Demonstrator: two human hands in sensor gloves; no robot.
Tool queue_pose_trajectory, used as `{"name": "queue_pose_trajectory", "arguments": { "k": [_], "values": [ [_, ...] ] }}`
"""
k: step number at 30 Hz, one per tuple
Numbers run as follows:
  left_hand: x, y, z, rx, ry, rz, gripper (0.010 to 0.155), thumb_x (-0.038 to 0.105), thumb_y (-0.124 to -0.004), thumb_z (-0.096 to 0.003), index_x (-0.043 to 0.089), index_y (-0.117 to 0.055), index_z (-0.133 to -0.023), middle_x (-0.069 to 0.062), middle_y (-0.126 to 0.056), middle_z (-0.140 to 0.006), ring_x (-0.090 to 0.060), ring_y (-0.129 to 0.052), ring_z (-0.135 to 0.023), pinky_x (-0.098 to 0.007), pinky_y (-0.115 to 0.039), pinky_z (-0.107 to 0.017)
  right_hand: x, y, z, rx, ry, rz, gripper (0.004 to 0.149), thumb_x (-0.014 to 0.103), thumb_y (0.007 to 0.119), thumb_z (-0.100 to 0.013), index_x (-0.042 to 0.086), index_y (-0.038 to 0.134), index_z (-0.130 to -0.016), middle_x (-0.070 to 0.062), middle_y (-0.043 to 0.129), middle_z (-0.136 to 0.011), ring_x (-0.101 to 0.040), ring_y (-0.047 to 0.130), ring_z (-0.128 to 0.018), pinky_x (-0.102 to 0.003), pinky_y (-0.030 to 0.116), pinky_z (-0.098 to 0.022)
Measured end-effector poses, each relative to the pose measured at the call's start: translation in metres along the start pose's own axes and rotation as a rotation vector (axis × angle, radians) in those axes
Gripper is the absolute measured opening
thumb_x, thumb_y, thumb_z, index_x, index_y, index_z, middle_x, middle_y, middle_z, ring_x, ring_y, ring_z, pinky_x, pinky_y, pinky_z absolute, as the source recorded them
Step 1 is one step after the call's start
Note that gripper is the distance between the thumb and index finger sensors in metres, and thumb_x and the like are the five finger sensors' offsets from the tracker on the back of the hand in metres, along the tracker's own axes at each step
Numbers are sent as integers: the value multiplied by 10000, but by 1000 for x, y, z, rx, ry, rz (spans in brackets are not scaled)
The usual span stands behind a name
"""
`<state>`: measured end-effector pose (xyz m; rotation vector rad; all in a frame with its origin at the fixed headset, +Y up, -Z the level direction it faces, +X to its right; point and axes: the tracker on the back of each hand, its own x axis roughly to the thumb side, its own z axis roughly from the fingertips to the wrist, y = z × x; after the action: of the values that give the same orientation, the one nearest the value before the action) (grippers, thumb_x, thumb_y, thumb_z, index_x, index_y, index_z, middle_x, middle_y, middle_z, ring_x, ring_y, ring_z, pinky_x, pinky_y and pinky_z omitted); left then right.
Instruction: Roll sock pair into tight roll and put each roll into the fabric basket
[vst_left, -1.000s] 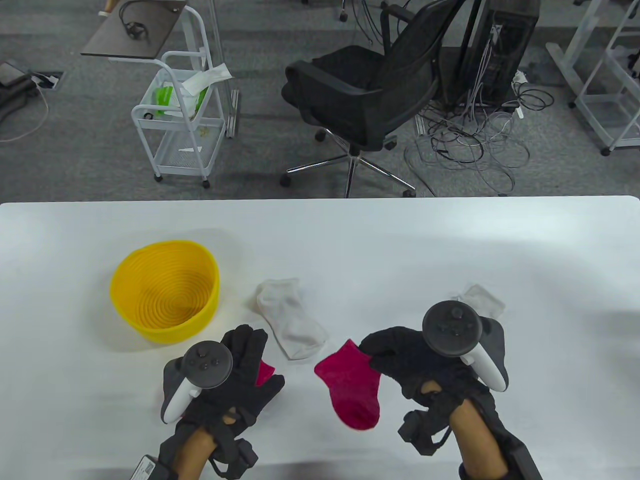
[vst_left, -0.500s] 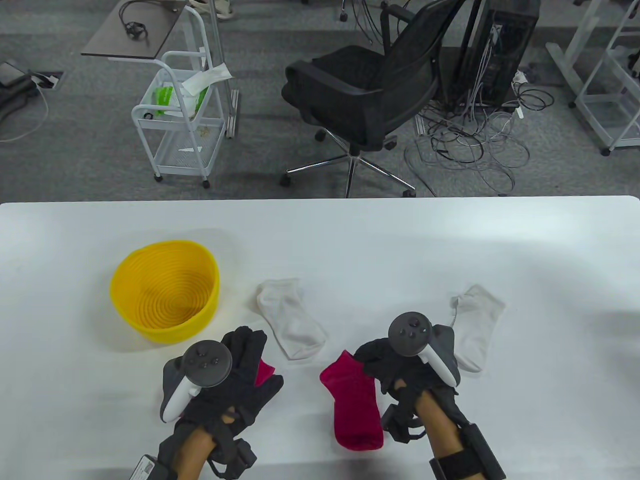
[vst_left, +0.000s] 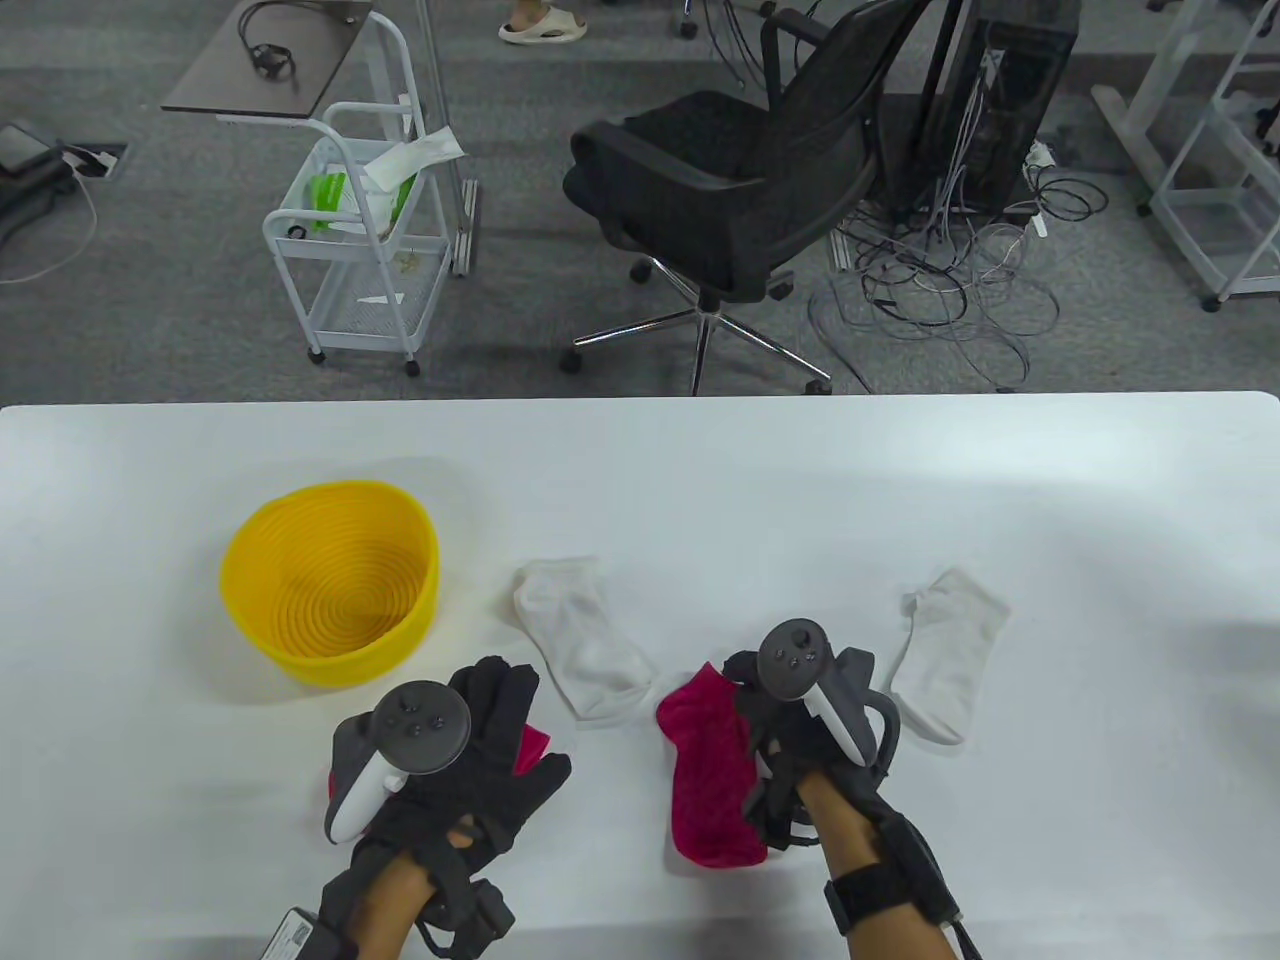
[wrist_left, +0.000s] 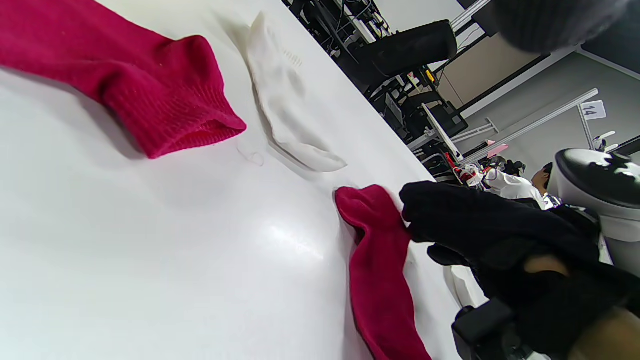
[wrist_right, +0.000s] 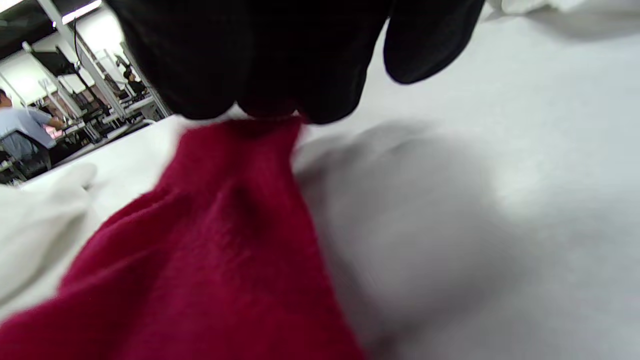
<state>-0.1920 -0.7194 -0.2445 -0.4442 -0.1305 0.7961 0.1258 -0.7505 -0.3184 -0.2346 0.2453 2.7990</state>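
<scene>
Socks first: one red sock (vst_left: 712, 775) lies on the white counter (vst_left: 700, 480), its upper end pinched in the right hand (vst_left: 800, 730), whose fingers (wrist_right: 280, 75) are curled tight on the fabric. Over to the left hand (vst_left: 470, 760), and it lies flat with straight fingers (vst_left: 500, 690) pressing down on the second red sock (vst_left: 530, 745), only an edge peeking out beside them. Just beyond those fingertips a white sock (vst_left: 585, 650) lies flat; another white sock (vst_left: 945, 650) sits just right of the right hand. Yellow basket (vst_left: 330, 595) stands ahead and left of the left fingers, nothing in it.
</scene>
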Motion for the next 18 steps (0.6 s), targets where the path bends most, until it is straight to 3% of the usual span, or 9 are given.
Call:
{"name": "queue_pose_trajectory", "arguments": {
  "k": [3, 8, 13, 18],
  "values": [
    [-1, 1, 0, 3, 7, 5, 832, 657, -630, -377, 433, -147, -1016, 112, 43, -1108, -187, 79, -1073, -512, 2, -702, -3, -9, 5, -77, -40, 75, 553, 464, 802, -410, 420, 670, -945, 130, 717, -1050, -223, 727, -1023, -552, 617, -721],
    [-3, 2, -1, -2, 12, 18, 835, 659, -632, -376, 434, -139, -1012, 112, 44, -1106, -187, 76, -1073, -513, -12, -709, -20, -26, 16, -44, -75, -91, 666, 605, 735, -390, 378, 597, -1000, 39, 628, -1105, -311, 610, -1059, -604, 551, -709],
    [-6, 9, 0, -5, 7, 78, 845, 666, -637, -375, 434, -130, -1009, 104, 26, -1116, -202, 37, -1090, -524, -52, -724, -29, -50, 36, -69, -40, -238, 669, 621, 727, -392, 352, 621, -995, 14, 637, -1102, -328, 617, -1052, -610, 556, -701],
    [-10, 12, 0, -45, -8, 121, 844, 659, -655, -378, 435, -143, -1010, 104, 16, -1121, -206, 24, -1094, -521, -67, -730, -22, -68, 60, -46, -110, -358, 714, 661, 716, -383, 333, 607, -1008, -5, 625, -1110, -342, 604, -1057, -618, 548, -701]
  ]
}}
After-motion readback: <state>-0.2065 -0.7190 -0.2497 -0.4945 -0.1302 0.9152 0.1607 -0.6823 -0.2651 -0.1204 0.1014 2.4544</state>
